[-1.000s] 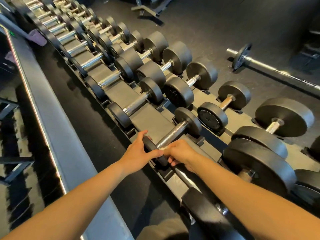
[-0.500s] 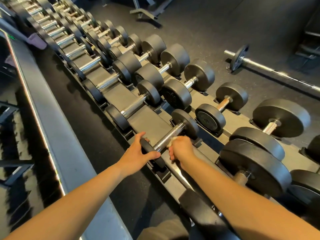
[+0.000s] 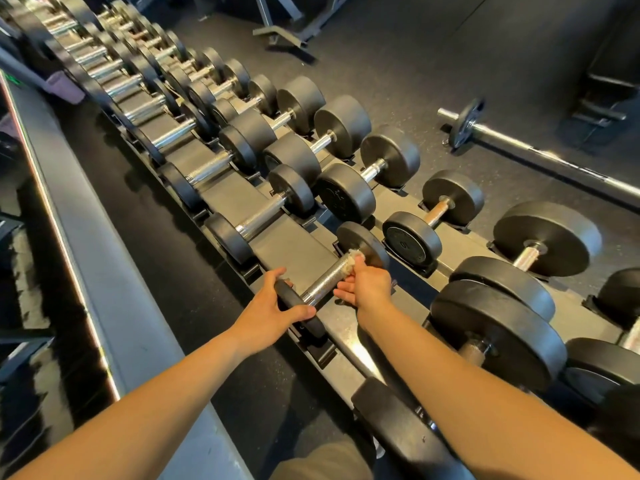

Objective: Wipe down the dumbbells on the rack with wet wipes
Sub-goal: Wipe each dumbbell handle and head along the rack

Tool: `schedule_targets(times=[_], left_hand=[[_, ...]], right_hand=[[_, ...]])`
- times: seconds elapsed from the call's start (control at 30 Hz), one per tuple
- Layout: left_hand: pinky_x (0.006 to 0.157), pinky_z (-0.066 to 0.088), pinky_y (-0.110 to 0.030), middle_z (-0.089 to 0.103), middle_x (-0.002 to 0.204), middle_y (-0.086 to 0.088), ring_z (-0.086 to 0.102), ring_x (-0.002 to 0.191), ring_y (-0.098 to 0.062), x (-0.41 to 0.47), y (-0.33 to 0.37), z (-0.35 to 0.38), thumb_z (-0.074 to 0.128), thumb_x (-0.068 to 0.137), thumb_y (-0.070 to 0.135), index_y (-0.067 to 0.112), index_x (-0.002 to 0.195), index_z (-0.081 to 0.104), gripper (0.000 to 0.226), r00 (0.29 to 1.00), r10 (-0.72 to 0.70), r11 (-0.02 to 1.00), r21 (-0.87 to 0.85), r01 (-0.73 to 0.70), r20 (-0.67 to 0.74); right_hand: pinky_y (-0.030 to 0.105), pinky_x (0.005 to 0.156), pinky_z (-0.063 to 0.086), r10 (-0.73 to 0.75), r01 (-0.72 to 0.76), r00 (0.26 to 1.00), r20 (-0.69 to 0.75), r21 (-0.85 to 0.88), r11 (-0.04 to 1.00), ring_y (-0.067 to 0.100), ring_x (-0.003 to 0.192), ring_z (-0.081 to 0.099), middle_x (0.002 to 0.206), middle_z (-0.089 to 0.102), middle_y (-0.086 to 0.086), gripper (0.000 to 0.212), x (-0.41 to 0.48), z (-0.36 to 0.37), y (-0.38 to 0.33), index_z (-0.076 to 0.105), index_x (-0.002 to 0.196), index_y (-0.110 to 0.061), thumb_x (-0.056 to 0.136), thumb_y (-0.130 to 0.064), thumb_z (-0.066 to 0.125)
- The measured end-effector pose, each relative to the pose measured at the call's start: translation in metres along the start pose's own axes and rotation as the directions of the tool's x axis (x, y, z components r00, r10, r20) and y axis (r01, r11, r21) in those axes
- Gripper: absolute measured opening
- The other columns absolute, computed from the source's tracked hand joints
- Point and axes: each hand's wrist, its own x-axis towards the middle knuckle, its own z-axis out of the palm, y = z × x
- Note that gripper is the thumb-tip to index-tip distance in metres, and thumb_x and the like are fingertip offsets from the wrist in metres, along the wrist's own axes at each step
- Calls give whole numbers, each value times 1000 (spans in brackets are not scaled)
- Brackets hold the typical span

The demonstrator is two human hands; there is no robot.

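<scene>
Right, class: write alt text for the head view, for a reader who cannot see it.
The right hand holds a white wipe against the chrome handle of a dumbbell while the left hand grips its near end, on a rack.

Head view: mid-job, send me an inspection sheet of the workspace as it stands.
Surface: black rack, dumbbells in rows.
Job's things: dumbbell resting on the rack; wet wipe on its chrome handle beside the far head.
Clutter: purple item by the grey ledge, too far to identify.
Grips: left grip holds the dumbbell's near head; right grip holds the wet wipe against the handle.
Cables: nothing seen.
Surroundings: barbell on the dark floor; equipment frame beyond.
</scene>
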Motion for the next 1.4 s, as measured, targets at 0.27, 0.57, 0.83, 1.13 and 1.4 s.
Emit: schedule_targets(times=[0.27,0.57,0.83,1.13,1.4], left_hand=[[112,40,-39,45,140,4,52,126,-16,-3,3,2,81,60,63,42,151,20,111,1000,-20,1000,-11,20,-10],[115,41,-44,43,147,-4,52,128,-21,-5,4,4,76,54,71,38,153,19,119,999,-18,1000,4,18,-32],[114,40,-42,41,153,-5,49,131,-22,-9,3,6,79,60,67,37,155,14,119,999,-9,1000,-17,8,-44],[113,40,-36,39,156,7,41,139,-13,-31,30,-2,79,79,59,31,156,32,95,974,180,943,305,-131,-139],[87,52,-27,72,106,15,64,98,-1,-15,61,-61,69,96,31,34,121,73,25,820,511,852,283,-441,-258]], right_hand=[[33,67,63,27,-11,992,-123,127,992,24,74,75,89,72,16,27,-3,17,0,60,99,-10,102,-37,60],[33,66,64,18,7,990,-141,177,984,18,65,70,79,68,13,20,-6,9,-1,65,111,0,103,-17,59],[35,80,54,-288,383,909,303,-880,282,29,98,68,102,69,14,22,-23,-2,-14,65,107,-1,99,-19,57],[42,75,64,-267,529,849,457,-741,414,22,82,71,89,72,14,19,-52,-3,-38,71,99,-3,99,-20,63],[35,79,61,-81,471,762,642,-465,750,21,79,72,93,75,16,24,-68,67,-59,76,104,-3,101,-12,54]])
